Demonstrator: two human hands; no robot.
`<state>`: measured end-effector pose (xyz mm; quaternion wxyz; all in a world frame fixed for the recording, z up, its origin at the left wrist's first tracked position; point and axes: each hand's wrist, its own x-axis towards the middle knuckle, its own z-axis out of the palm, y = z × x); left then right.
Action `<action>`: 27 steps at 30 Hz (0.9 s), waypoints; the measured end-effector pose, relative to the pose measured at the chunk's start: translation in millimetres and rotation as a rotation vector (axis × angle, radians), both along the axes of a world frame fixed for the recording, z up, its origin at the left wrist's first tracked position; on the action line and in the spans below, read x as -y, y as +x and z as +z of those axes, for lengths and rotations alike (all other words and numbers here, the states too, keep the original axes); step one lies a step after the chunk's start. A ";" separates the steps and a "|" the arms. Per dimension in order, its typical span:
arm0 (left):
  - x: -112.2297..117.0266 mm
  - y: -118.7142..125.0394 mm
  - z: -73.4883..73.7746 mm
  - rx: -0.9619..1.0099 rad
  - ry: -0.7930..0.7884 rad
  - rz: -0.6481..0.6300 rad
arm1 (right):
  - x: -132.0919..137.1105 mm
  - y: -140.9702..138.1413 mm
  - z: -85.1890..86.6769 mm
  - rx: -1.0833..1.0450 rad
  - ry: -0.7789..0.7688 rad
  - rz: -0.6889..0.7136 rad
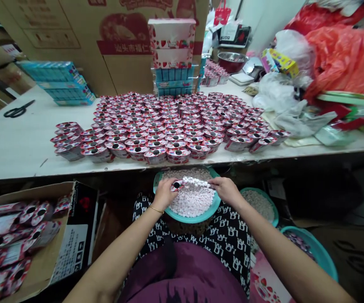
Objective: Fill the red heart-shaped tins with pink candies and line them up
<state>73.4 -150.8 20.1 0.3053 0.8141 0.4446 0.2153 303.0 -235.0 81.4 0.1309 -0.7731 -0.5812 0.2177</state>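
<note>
My left hand grips a small red-and-pink printed box with a dark round hole, tilted over a teal basin. Small white candies or pellets fill the basin. From the box to my right hand runs a narrow row of white pellets, apparently lying on a slim scoop whose shape is mostly covered. The fingers of my right hand are closed at the row's right end. The basin rests at my lap, below the table edge.
Many similar printed boxes stand in rows on the white table. An open carton of more boxes is at left. Scissors lie on the table. Plastic bags heap up at right. Another teal basin stands lower right.
</note>
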 end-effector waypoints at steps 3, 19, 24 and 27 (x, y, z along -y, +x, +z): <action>0.4 10.3 0.9 -0.067 0.023 -0.009 | -6.3 -7.9 13.5 0.122 -0.069 0.053; -4.5 6.8 -10.9 -0.077 0.028 0.017 | -7.0 -29.3 44.3 0.565 -0.158 0.235; -11.2 -21.4 -11.7 0.057 0.075 0.109 | 0.0 -25.7 -46.0 0.375 -0.200 0.110; -11.0 -35.1 -9.4 0.115 0.053 0.168 | -11.1 -54.9 -89.6 0.309 -0.175 0.087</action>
